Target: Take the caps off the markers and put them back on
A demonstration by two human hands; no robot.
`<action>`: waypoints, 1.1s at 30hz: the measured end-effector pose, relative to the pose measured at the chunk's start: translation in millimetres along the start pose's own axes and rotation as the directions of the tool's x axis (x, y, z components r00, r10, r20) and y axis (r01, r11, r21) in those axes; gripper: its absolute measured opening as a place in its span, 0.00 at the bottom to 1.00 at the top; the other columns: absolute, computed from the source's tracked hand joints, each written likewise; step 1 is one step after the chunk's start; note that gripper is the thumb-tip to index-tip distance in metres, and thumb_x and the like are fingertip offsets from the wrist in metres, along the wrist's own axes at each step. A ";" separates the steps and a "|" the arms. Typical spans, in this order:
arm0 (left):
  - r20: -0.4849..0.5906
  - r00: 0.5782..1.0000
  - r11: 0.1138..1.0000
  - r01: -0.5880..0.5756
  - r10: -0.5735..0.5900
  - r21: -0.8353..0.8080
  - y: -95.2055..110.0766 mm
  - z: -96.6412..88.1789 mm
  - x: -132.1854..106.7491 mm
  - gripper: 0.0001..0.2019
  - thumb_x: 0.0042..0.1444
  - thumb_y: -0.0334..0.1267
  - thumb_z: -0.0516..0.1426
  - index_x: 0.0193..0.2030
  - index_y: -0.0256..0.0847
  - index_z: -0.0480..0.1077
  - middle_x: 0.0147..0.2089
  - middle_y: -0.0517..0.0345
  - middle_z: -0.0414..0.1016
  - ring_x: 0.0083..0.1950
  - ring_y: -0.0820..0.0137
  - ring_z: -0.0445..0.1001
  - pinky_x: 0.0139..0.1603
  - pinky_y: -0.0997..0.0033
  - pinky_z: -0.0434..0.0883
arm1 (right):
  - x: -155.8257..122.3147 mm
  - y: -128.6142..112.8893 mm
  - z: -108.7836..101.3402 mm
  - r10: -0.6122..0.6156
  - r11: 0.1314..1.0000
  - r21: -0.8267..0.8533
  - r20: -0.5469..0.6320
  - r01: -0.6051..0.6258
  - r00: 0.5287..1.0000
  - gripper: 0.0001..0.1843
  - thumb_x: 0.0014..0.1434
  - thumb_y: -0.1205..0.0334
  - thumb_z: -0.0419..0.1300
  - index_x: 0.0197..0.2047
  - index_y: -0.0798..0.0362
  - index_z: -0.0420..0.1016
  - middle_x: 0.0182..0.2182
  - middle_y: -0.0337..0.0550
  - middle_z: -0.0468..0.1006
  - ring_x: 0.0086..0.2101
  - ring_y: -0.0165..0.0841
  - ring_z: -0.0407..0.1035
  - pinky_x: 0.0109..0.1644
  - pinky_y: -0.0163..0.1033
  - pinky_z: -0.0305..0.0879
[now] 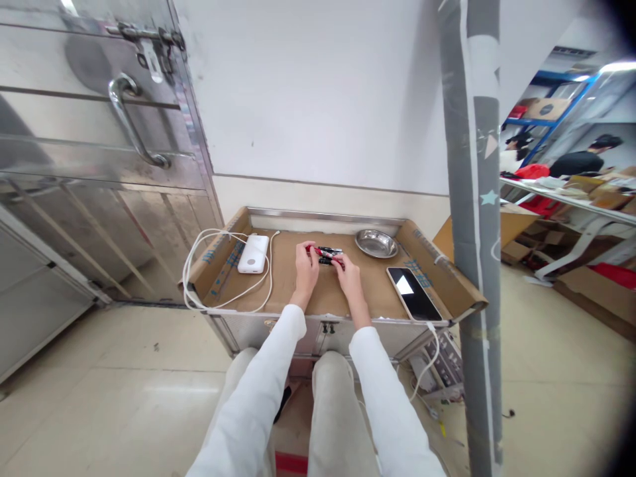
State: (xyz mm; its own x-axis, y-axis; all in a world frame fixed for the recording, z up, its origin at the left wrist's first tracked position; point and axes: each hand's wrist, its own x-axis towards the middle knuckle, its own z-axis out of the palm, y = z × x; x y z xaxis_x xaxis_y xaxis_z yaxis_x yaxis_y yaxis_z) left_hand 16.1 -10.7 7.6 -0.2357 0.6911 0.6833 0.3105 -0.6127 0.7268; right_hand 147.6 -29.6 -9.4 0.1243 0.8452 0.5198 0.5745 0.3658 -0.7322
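My left hand (305,265) and my right hand (348,275) rest on a cardboard-lined metal tabletop (298,295), close together. Both pinch a small red and black object (325,253) between their fingertips, the left at its left end and the right at its right end. The object is too small to name. Both arms are in white sleeves and my knees show below the table edge.
A white power bank (253,254) with a looped white cable (199,265) lies at the left. A small steel dish (376,243) stands at the back right and a phone (414,293) lies at the right. A grey-wrapped post (474,232) rises right of the table. Metal cabinet (99,132) at left. People sit far right.
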 end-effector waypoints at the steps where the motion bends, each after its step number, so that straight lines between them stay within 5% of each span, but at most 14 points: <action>1: -0.016 1.000 1.000 0.007 -0.007 0.012 0.3 -0.7 -0.1 0.07 0.64 0.36 0.45 0.44 0.40 0.62 0.42 0.52 0.68 0.44 0.69 0.70 0.48 0.67 0.68 | -0.2 -0.7 -0.7 0.002 1.000 -0.008 -0.015 -0.002 1.000 0.12 0.61 0.57 0.50 0.41 0.51 0.71 0.38 0.46 0.78 0.37 0.36 0.73 0.44 0.39 0.65; 4: 0.016 1.000 1.000 0.022 -0.022 0.009 0.3 -1.6 -1.3 0.06 0.63 0.35 0.47 0.43 0.40 0.62 0.41 0.52 0.68 0.43 0.70 0.70 0.47 0.67 0.68 | -0.5 -1.4 -2.8 0.023 0.999 -0.040 -0.085 -0.026 0.996 0.14 0.63 0.56 0.48 0.43 0.52 0.71 0.39 0.47 0.78 0.37 0.36 0.72 0.44 0.39 0.64; 6: 0.153 0.988 0.999 0.016 -0.011 -0.033 -0.3 -0.8 -3.2 0.05 0.62 0.35 0.48 0.43 0.40 0.62 0.40 0.54 0.68 0.41 0.71 0.71 0.45 0.69 0.69 | -0.2 -0.7 -3.6 0.037 0.997 -0.067 -0.133 -0.047 0.990 0.15 0.63 0.55 0.47 0.44 0.53 0.70 0.39 0.48 0.78 0.37 0.37 0.71 0.44 0.40 0.64; 10: 0.521 0.852 0.998 -0.029 0.051 -0.051 -3.2 1.7 -7.8 0.03 0.59 0.32 0.52 0.40 0.40 0.64 0.38 0.56 0.70 0.37 0.72 0.71 0.43 0.71 0.69 | 0.7 1.5 -3.1 0.035 0.988 -0.144 -0.191 -0.064 0.981 0.17 0.64 0.54 0.45 0.44 0.54 0.70 0.39 0.50 0.76 0.38 0.37 0.69 0.46 0.41 0.62; 12: 0.624 0.780 0.998 -0.058 0.055 -0.016 -4.8 1.8 -9.3 0.02 0.58 0.31 0.53 0.38 0.41 0.64 0.37 0.57 0.72 0.38 0.72 0.71 0.43 0.71 0.69 | 1.1 1.6 -2.5 0.031 0.984 -0.168 -0.186 -0.063 0.982 0.18 0.64 0.54 0.44 0.44 0.54 0.71 0.38 0.50 0.75 0.38 0.37 0.67 0.46 0.42 0.62; 14: 0.661 0.749 0.993 -0.105 0.044 0.052 -5.8 0.9 -9.7 0.02 0.57 0.31 0.54 0.37 0.41 0.65 0.38 0.57 0.72 0.39 0.70 0.71 0.44 0.69 0.68 | 1.2 0.9 -2.2 0.025 0.983 -0.173 -0.165 -0.054 0.986 0.19 0.65 0.54 0.44 0.44 0.53 0.72 0.38 0.50 0.75 0.38 0.37 0.67 0.46 0.42 0.62; 22: 0.548 0.836 0.894 -0.233 -0.018 0.384 -16.7 1.2 -8.1 0.03 0.56 0.30 0.54 0.37 0.40 0.64 0.39 0.53 0.70 0.44 0.64 0.67 0.50 0.60 0.66 | -0.1 4.5 1.0 -0.069 0.992 -0.109 -0.034 0.065 0.997 0.16 0.63 0.57 0.47 0.43 0.52 0.74 0.39 0.48 0.76 0.41 0.37 0.67 0.50 0.44 0.63; 27: 0.509 0.859 0.924 -0.144 -0.061 0.354 -28.9 6.5 -9.8 0.04 0.58 0.28 0.51 0.38 0.39 0.64 0.41 0.52 0.65 0.45 0.65 0.66 0.50 0.62 0.67 | 0.9 9.6 5.1 -0.143 0.983 -0.103 0.090 0.152 0.986 0.13 0.62 0.62 0.49 0.38 0.52 0.76 0.39 0.48 0.75 0.43 0.38 0.66 0.52 0.45 0.63; 33: 0.513 0.855 0.927 -0.129 -0.076 0.351 -21.6 4.4 -10.1 0.09 0.56 0.24 0.48 0.40 0.38 0.64 0.44 0.50 0.63 0.45 0.65 0.67 0.50 0.62 0.66 | 0.2 14.9 8.9 -0.089 0.994 -0.062 0.075 0.093 0.993 0.13 0.58 0.68 0.52 0.44 0.53 0.73 0.43 0.48 0.69 0.41 0.35 0.68 0.51 0.44 0.66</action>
State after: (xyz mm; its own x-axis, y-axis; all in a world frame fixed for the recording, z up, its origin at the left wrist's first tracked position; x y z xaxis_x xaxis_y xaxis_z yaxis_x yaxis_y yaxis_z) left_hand 15.8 -2.8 -15.4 0.2475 0.8339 0.4933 0.6419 -0.5225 0.5612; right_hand 148.9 -20.5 -24.1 0.0119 0.8361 0.5484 0.6324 0.4185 -0.6519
